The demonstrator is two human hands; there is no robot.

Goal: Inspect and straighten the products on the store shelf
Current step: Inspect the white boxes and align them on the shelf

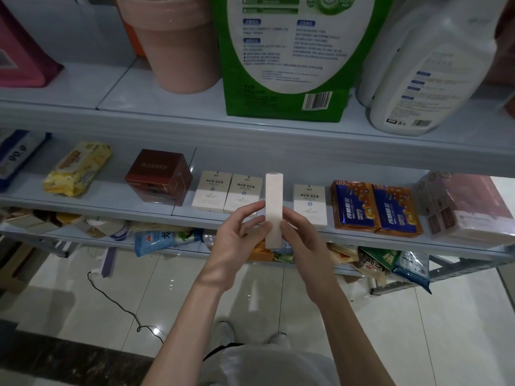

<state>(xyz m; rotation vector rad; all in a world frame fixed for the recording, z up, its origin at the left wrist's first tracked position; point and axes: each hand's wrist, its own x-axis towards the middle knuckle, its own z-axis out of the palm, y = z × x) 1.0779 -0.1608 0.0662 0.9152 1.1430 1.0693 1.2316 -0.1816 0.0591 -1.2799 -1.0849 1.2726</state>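
Note:
A slim white box (274, 201) is held edge-on in front of the middle shelf (111, 208), between both hands. My left hand (237, 240) grips its left side and my right hand (299, 240) its right side. On the shelf behind stand matching white boxes: two side by side (228, 195) to the left of a gap, and one (310, 204) to the right of it. Two blue-and-orange cartons (376, 208) stand further right. A dark red box (159, 176) and a yellow packet (78, 168) sit to the left.
The upper shelf holds a pink bucket (178, 43), a green bag (287, 57) and a white jug (429, 71). A plastic-wrapped pink pack (468, 207) sits at the middle shelf's right end. The lowest shelf holds loose bags (164, 238). A black cable (117, 305) lies on the tiled floor.

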